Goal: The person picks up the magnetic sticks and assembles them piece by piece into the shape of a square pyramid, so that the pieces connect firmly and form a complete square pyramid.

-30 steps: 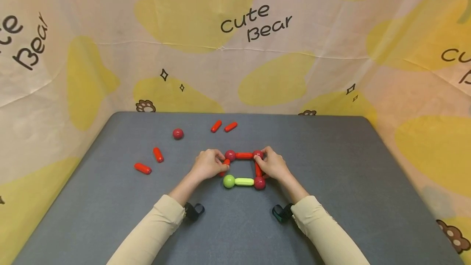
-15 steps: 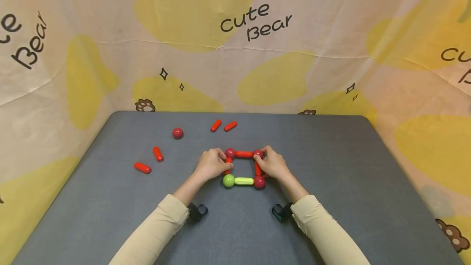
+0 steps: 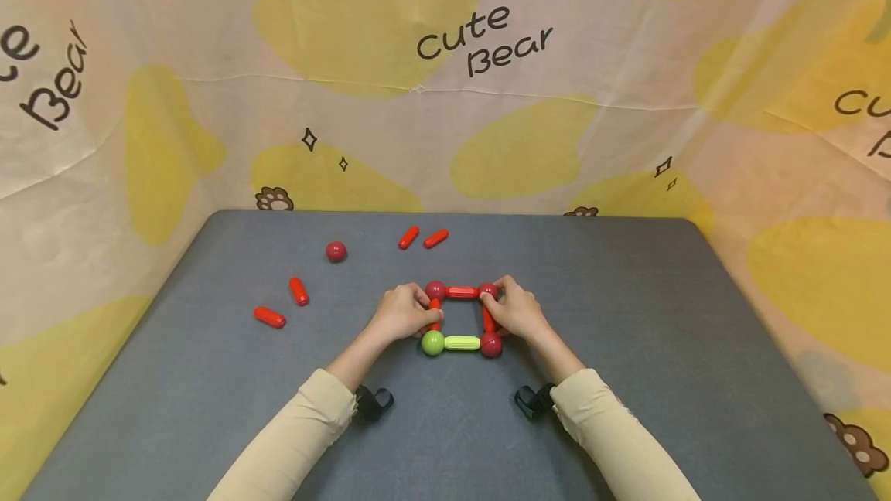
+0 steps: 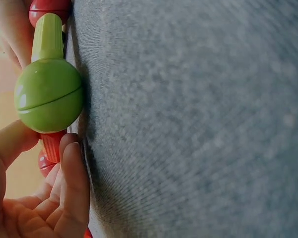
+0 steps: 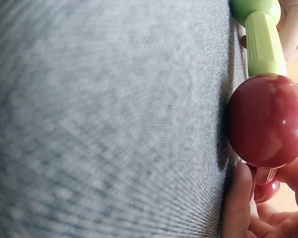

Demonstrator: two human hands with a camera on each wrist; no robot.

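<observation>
A square of toy building rods and balls lies on the grey table. Its near-left corner is a green ball [image 3: 433,342], joined to a yellow-green rod [image 3: 462,343] that runs to the near-right red ball [image 3: 491,344]. My left hand [image 3: 401,312] pinches the left red rod [image 4: 51,146] between thumb and fingers, right behind the green ball. On the other side, my right hand [image 3: 517,308] grips the far-right red ball [image 3: 486,291], its lower fingers beside the right red rod [image 3: 489,320]. Another red rod [image 3: 462,292] links that ball to the far-left red ball [image 3: 435,290].
A loose red ball [image 3: 336,252] lies at the back left. Two red rods [image 3: 409,237] are near the back edge, and two more rods [image 3: 269,317] lie left of the hands. Dark straps [image 3: 374,402] sit at both wrists. A patterned cloth [image 3: 515,145] surrounds the table.
My left hand has moved slightly right, swinging the left red rod from a slant into line with the green ball. The right hand keeps its place.
</observation>
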